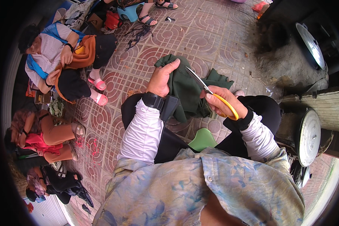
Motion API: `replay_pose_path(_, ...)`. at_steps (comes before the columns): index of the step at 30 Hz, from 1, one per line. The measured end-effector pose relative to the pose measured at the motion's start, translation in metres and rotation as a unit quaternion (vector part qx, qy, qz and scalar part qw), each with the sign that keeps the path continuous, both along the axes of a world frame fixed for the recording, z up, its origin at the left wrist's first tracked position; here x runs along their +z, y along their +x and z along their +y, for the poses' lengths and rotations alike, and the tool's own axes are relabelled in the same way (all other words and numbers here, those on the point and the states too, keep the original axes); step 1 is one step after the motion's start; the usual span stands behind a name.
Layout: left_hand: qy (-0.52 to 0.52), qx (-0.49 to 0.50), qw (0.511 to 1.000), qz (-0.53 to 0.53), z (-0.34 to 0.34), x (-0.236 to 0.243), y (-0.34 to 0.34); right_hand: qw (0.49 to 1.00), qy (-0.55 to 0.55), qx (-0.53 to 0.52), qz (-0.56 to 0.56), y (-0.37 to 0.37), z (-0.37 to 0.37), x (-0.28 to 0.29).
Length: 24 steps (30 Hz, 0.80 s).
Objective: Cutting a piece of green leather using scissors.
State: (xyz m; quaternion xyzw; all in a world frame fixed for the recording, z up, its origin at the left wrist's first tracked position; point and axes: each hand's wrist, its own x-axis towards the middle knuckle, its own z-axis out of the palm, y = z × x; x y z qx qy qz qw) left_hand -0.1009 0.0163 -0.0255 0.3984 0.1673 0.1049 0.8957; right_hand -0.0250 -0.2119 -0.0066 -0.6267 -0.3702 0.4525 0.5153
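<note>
A piece of dark green cloth (188, 90) hangs between my knees, its right end cut into a ragged edge. My left hand (161, 78) grips the cloth at its upper left, thumb pointing up and away. In my right hand (223, 101) is a pair of scissors (197, 80) with yellow handles. The blades point up and to the left, lying over the cloth near its upper middle. Whether the blades are parted is hard to tell. The cloth's lower part is partly hidden behind my right hand.
A green stool (202, 140) shows between my legs. Several people sit along the left, one with orange cloth (84, 52), another with red cloth (35, 142). Dark scraps (139, 34) lie on the tiled floor. At right are a clay stove (290, 62) and a large metal lid (310, 137).
</note>
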Motion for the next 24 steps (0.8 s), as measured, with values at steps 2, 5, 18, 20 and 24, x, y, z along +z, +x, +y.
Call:
replay_pose_path(2,-0.001,0.000,1.000,-0.003,0.001,-0.001,-0.001,0.999,0.014,0.003,0.041,-0.001,0.000,-0.003)
replay_pose_path(5,-0.022,-0.002,1.000,0.000,0.002,-0.001,-0.001,0.997,0.028,0.011,0.069,0.000,0.001,-0.006)
replay_pose_path(18,0.016,0.007,1.000,-0.018,0.004,-0.003,-0.001,0.995,0.022,0.008,0.096,0.002,0.000,-0.009)
replay_pose_path(20,0.023,0.021,0.999,-0.014,0.003,-0.001,-0.002,0.994,0.025,0.018,0.108,0.004,-0.001,-0.012)
replay_pose_path(24,0.010,0.020,1.000,-0.012,0.002,-0.001,-0.002,0.995,0.019,0.019,0.094,0.004,-0.002,-0.010)
